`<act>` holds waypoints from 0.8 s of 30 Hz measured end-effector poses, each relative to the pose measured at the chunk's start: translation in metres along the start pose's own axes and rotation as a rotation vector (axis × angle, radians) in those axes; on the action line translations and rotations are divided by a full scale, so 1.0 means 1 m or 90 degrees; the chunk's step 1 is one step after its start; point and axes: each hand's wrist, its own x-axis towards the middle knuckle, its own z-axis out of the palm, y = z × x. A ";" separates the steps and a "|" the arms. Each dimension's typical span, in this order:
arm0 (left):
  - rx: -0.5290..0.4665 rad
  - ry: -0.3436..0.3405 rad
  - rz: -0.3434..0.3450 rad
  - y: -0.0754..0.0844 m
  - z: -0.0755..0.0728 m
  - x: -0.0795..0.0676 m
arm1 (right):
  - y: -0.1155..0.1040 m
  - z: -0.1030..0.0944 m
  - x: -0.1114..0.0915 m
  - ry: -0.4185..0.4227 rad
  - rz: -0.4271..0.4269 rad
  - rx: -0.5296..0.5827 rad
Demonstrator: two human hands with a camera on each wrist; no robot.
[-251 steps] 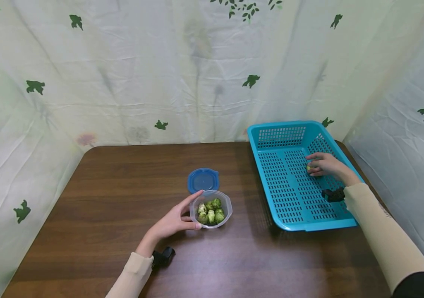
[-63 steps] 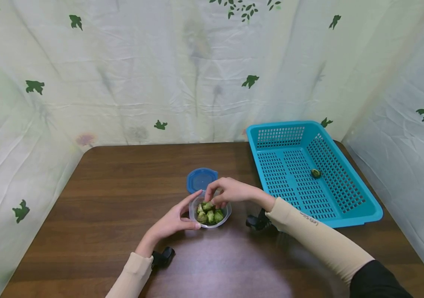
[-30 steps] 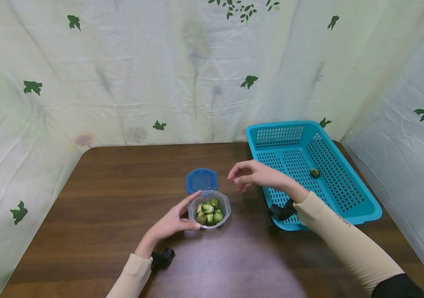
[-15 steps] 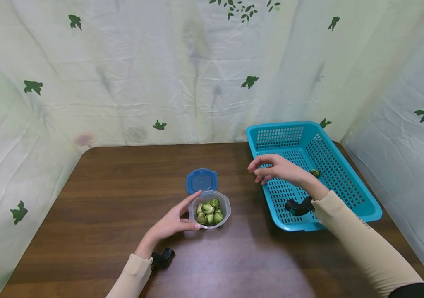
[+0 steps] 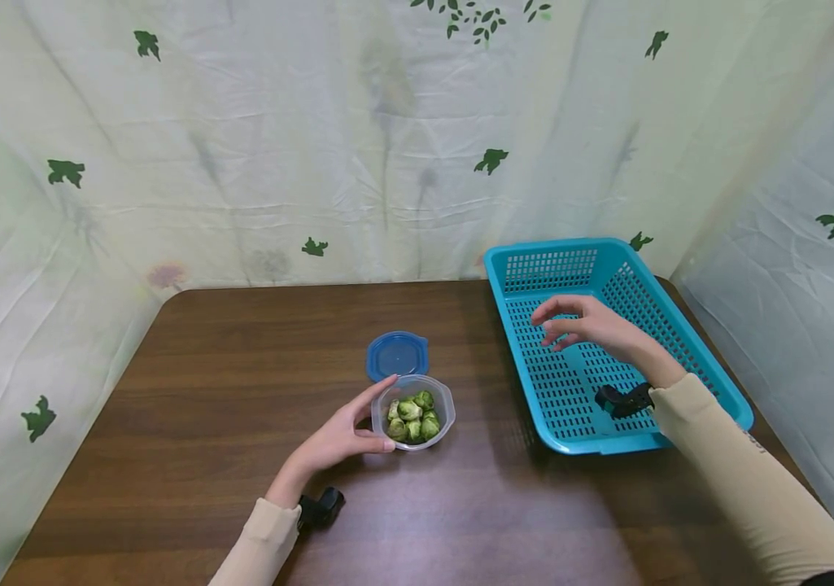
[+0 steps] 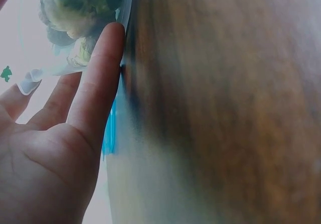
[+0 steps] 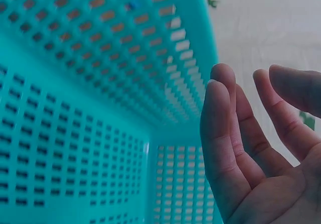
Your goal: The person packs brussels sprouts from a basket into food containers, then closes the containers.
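Observation:
In the head view my left hand (image 5: 336, 439) grips a small clear plastic container (image 5: 448, 407), thumb at the near side and fingers around the far left. Several Brussels sprouts (image 5: 410, 409) sit inside it. The left wrist view shows the fingers (image 6: 95, 83) against the container's wall. My right hand (image 5: 592, 323) hovers over the blue plastic basket (image 5: 585, 447), fingers loosely bent and holding nothing. The right wrist view confirms space between thumb and fingers (image 7: 218, 128). The sprout seen earlier in the basket is hidden behind my right hand and forearm.
A blue lid (image 5: 398, 356) lies just behind the container, its front edge close to the container's rim. The basket stands at the right of the brown wooden table (image 5: 255, 358). A pale curtain with leaf prints (image 5: 241, 146) hangs behind and along both sides.
My right hand placed a sprout in the container, left it with nothing held, and moved right until over the basket. The left hand stayed on the container.

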 end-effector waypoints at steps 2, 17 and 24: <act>0.004 0.000 0.002 0.000 0.000 0.000 | 0.004 -0.006 -0.003 0.009 0.005 -0.010; 0.006 -0.001 0.001 0.002 0.000 0.001 | 0.031 -0.038 -0.017 0.069 0.071 -0.054; 0.010 0.007 -0.001 0.002 0.001 0.002 | 0.041 -0.049 -0.023 0.080 0.097 -0.062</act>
